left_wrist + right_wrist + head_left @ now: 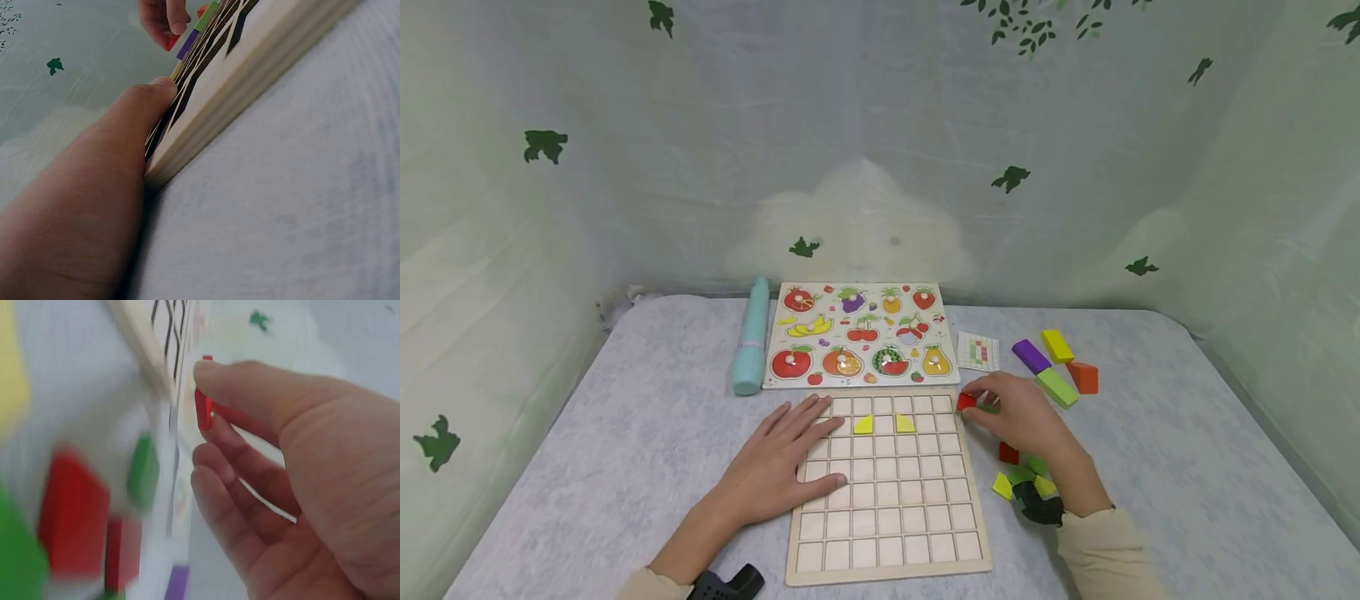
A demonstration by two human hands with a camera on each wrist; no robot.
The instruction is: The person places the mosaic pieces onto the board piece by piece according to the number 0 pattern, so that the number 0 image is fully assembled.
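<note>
Small red block [966, 402], material uncertain, pinched between thumb and fingertips of the right hand [1021, 414], the gap closed to the block's thickness. In the right wrist view, its long axis runs nearly upright. The block lies just outside the upper right edge of the pale wooden grid board [889, 550], which extends leftward from the grip; the right hand is the nearer. The left hand [781, 468], fingers spread and gripping nothing, rests across the board's left edge. Two yellow pieces with one slanted side [863, 425] [905, 423] occupy separate upper cells.
</note>
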